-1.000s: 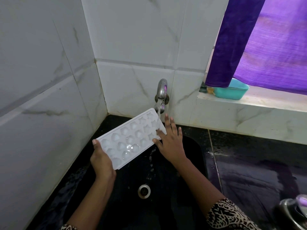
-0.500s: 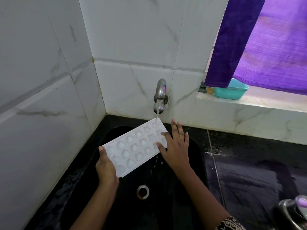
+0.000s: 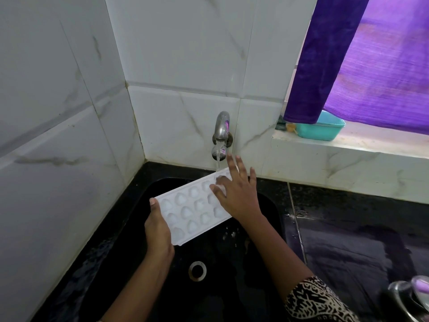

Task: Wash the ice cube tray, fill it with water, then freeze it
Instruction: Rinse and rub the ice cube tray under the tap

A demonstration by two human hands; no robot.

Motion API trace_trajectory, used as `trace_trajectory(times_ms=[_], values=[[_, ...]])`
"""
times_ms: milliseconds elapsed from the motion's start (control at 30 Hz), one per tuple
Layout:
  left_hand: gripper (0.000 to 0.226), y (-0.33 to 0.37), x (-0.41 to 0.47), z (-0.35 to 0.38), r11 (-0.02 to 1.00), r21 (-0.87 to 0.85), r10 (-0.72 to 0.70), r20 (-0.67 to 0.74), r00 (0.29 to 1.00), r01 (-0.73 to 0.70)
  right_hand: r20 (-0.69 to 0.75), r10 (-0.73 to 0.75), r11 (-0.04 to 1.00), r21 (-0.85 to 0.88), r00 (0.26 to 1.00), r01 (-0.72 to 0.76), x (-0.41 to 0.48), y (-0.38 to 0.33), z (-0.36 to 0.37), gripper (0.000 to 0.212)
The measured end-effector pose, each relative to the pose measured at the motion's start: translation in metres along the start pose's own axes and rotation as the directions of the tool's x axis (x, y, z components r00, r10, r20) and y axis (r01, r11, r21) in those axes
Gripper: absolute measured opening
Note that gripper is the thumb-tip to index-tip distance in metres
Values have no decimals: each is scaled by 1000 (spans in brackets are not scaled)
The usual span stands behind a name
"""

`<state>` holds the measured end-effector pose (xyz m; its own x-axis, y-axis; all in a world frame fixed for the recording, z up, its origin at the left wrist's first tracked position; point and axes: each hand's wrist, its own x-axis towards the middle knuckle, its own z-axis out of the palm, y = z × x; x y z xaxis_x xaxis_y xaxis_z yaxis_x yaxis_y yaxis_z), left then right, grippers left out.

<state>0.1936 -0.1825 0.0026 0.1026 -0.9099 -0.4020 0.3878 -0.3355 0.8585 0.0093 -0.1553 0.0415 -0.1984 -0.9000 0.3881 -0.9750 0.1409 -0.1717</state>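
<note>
White tray, one, under one tap; left hand, right hand on it.

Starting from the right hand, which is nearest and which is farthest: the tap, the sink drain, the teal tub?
1. Tap, on the back wall, just above the fingertips of the right hand.
2. Sink drain, below, towards the person.
3. Teal tub, on the window sill at right.

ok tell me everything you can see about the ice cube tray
The ice cube tray is a white, plastic-looking rectangle with three rows of rounded moulded cavities. It is held over the black sink, its far end under water running from the tap. The left hand grips its near short end, thumb on the rim; the right hand lies flat-fingered on the far end.
</note>
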Motion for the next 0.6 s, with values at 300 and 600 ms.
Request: trace_trajectory(times_ms=[300, 600], values=[[45, 3, -2, -2, 999, -5, 42, -59, 997, -42, -25, -33, 999, 7, 999, 34, 0, -9, 4, 44], [42, 5, -2, -6, 996, 5, 92, -72, 993, -92, -32, -38, 999, -9, 999, 38, -5, -15, 7, 47]])
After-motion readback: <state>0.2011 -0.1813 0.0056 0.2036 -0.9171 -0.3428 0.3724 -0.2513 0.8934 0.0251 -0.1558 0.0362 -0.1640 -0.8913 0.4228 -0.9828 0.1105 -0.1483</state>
